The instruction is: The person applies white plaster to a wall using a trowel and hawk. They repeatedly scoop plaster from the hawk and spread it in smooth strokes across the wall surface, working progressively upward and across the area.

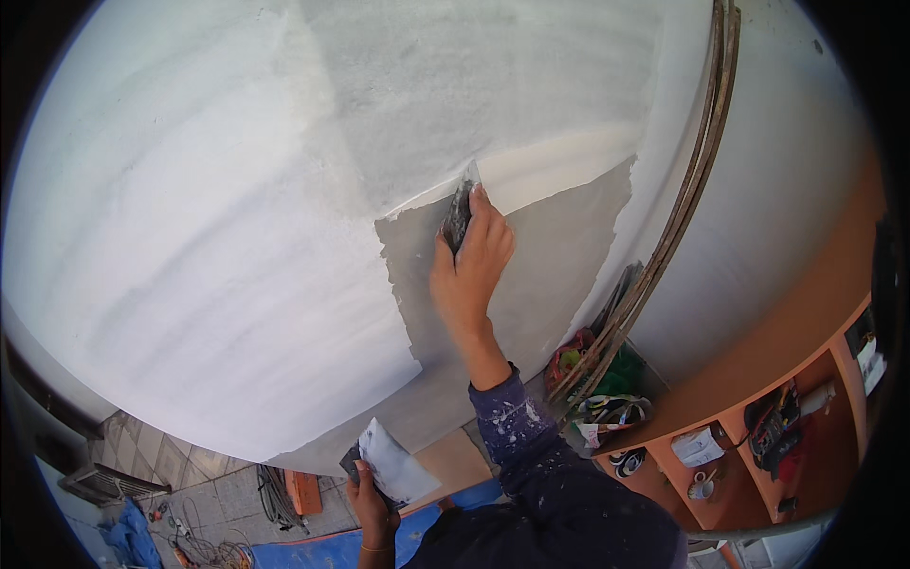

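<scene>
My right hand [477,266] is closed round a putty knife [459,216] and holds its blade against the wall [218,284]. The blade lies at the border between fresh, creamy white putty [559,163] above and a bare grey patch [559,251] below. Lower down, my left hand [372,512] grips a broad scraper [353,461] near my body. A thick heap of white putty [393,465] covers much of its face. The fingers behind the scraper are partly hidden. White specks mark my dark right sleeve [517,417].
Long thin rods [697,180] lean on the wall at right, above bags [616,379] of assorted items. An orange shelf unit [664,479] holding tools and cups stands at lower right. Cables [275,498], an orange block [303,493] and a blue sheet [322,550] lie on the floor.
</scene>
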The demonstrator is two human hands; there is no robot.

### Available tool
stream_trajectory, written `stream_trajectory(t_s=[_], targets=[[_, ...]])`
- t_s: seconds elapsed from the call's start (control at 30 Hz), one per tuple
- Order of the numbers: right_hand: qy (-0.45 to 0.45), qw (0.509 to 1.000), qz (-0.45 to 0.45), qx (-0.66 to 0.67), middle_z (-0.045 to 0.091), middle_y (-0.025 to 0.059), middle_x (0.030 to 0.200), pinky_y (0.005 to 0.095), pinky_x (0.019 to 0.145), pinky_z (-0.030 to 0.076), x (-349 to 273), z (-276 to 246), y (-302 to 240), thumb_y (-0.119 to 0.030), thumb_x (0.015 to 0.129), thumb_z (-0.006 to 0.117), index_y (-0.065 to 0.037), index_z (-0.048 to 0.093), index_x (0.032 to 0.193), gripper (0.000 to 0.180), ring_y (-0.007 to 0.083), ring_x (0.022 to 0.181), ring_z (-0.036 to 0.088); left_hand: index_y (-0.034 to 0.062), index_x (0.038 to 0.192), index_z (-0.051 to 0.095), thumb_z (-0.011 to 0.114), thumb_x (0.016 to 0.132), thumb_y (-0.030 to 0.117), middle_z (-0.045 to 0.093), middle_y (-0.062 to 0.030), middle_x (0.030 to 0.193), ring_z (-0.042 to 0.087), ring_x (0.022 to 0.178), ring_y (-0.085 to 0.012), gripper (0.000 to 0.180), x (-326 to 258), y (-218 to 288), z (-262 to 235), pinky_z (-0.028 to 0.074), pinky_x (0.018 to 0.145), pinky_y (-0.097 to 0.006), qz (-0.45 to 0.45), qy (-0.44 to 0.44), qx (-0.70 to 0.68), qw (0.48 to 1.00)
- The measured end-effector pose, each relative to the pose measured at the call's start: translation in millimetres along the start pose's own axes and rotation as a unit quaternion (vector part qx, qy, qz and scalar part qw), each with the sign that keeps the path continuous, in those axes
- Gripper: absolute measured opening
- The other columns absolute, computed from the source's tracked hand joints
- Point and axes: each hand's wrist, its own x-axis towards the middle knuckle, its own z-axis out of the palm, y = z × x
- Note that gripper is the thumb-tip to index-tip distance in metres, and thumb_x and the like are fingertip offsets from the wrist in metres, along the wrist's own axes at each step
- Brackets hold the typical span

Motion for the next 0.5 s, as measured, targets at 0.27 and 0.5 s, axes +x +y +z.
stream_trajectory(t_s=[0.27, 0.5], targets=[[-0.085, 0.993, -0.085, -0.013, 0.039, 0.0146, 0.145, 0.0644, 0.107, 0.020, -91, 28, -91, -0.013, 0.079, 0.068, -0.001, 0.036, 0.147, 0.076, 0.0338, 0.129, 0.038, 0.0031, 0.119, 0.055, 0.053, 0.101, 0.027, 0.064, -0.0069, 0.107, 0.065, 0.093, -0.0174, 0.030, -4, 18, -29, 0.055, 0.080, -0.031, 0.028, 0.024, -0.045, 0.998], [-0.420, 0.839, -0.250, 0.241, 0.041, 0.0042, 0.149, 0.0615, 0.111, 0.024, -105, -84, -28, 0.007, 0.079, 0.059, -0.025, 0.042, 0.146, 0.077, 0.0318, 0.134, 0.038, 0.0046, 0.131, 0.050, 0.046, 0.102, 0.029, 0.060, -0.0110, 0.122, 0.061, 0.109, -0.0225, 0.038, 18, 22, 10, 0.050, 0.094, -0.037, -0.155, -0.132, -0.142, 0.969]])
